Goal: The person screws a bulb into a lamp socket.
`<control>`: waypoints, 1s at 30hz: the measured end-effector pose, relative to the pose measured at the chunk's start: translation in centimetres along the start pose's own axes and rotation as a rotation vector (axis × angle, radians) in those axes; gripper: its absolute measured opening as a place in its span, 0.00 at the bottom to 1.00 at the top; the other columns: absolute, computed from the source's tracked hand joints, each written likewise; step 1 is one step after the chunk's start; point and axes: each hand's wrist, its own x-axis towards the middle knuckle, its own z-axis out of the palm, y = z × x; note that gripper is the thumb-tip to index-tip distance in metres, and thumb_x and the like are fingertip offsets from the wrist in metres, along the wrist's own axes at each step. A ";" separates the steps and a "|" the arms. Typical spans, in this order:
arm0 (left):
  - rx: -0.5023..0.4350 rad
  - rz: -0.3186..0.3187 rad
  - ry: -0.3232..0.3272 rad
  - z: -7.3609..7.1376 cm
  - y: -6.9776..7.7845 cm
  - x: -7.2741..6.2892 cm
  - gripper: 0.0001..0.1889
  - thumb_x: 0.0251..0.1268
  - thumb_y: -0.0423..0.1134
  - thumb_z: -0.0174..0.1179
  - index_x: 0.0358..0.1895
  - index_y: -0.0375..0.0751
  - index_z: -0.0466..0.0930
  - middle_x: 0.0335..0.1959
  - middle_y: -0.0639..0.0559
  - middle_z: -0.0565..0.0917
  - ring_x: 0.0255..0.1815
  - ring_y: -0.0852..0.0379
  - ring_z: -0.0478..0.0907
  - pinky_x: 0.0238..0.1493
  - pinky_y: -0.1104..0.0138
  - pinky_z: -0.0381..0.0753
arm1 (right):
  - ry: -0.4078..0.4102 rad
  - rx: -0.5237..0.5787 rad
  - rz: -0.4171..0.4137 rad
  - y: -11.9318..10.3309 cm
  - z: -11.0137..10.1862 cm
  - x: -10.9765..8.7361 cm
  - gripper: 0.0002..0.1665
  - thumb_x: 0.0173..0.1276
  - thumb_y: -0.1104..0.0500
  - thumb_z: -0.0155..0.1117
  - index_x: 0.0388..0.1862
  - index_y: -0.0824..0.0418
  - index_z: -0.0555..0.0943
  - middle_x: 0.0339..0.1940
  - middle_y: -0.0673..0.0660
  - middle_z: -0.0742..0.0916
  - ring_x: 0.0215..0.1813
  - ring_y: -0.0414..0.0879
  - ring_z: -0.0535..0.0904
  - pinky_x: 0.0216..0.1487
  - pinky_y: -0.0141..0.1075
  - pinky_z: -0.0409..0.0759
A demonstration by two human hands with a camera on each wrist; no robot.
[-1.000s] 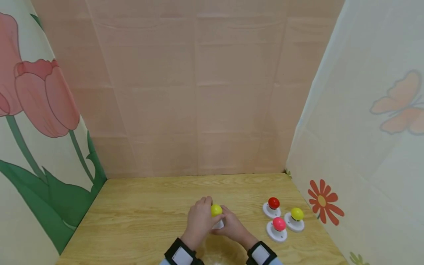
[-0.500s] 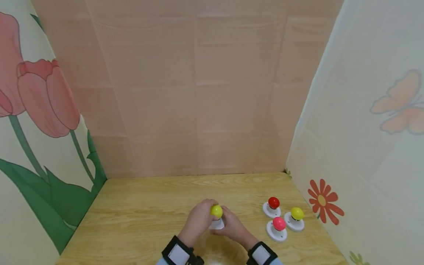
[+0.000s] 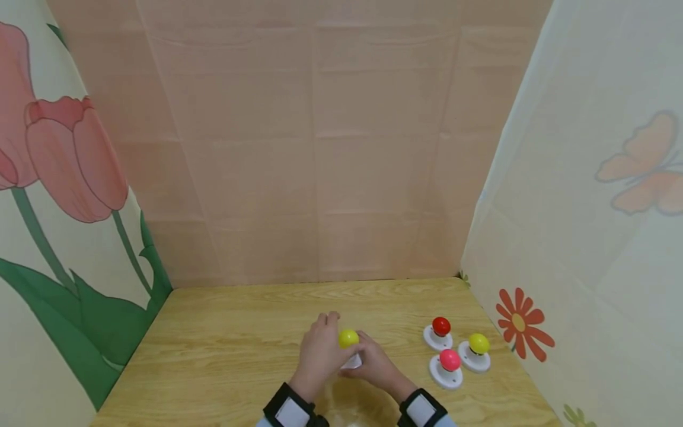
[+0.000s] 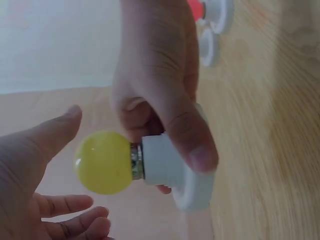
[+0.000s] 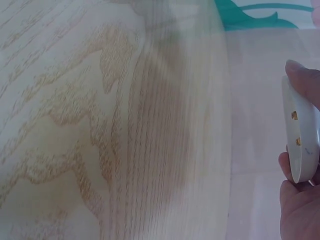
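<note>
My right hand (image 3: 376, 363) holds a white lamp holder (image 4: 159, 159) over the table, its thumb laid along the round base. A yellow light bulb (image 4: 104, 162) sits in the holder, and a strip of its metal screw thread shows above the socket rim. Around the bulb, my left hand (image 4: 25, 165) is spread, thumb on one side and fingers on the other; in the left wrist view it stands apart from the glass. The right wrist view shows the holder's hollow underside with brass contacts (image 5: 295, 116).
To the right on the wooden table (image 3: 240, 344) stand three white holders with bulbs: a red bulb (image 3: 441, 327), another yellow bulb (image 3: 478, 344) and a pink bulb (image 3: 449, 360). A brown sheet (image 3: 315, 148) hangs behind, with printed cloths at both sides.
Half a second ago my left fingers were bent over around the yellow bulb; now they are raised and spread away from it. My right hand and the holder stay nearly in place.
</note>
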 end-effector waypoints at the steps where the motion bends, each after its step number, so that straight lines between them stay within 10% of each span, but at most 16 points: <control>1: 0.035 0.001 0.029 0.2 0.0 0.0 0.39 0.44 0.68 0.68 0.50 0.39 0.77 0.37 0.49 0.80 0.32 0.56 0.78 0.29 0.65 0.77 | -0.001 0.000 0.002 -0.1 0.0 0.0 0.40 0.51 0.47 0.77 0.64 0.48 0.74 0.59 0.50 0.78 0.61 0.48 0.75 0.63 0.50 0.73; 7: 0.111 -0.010 0.080 0.6 0.1 -0.2 0.30 0.40 0.67 0.71 0.34 0.45 0.80 0.24 0.57 0.77 0.23 0.63 0.72 0.21 0.72 0.71 | -0.004 -0.003 0.015 -0.2 0.1 0.0 0.42 0.51 0.46 0.78 0.65 0.49 0.73 0.59 0.50 0.79 0.60 0.48 0.75 0.62 0.48 0.74; 20: 0.089 -0.012 0.069 0.4 0.3 -0.2 0.28 0.40 0.63 0.73 0.35 0.44 0.80 0.25 0.57 0.78 0.23 0.63 0.73 0.21 0.72 0.71 | -0.004 0.011 0.033 -0.2 0.0 0.0 0.43 0.51 0.46 0.78 0.65 0.51 0.71 0.60 0.52 0.79 0.59 0.49 0.76 0.60 0.48 0.75; 30: -0.067 0.034 -0.143 -0.8 0.2 0.3 0.22 0.47 0.42 0.75 0.49 0.44 0.83 0.41 0.52 0.82 0.40 0.57 0.81 0.38 0.65 0.81 | 0.028 -0.019 -0.007 0.2 0.1 0.0 0.45 0.51 0.44 0.77 0.66 0.56 0.71 0.59 0.54 0.79 0.59 0.50 0.76 0.60 0.50 0.74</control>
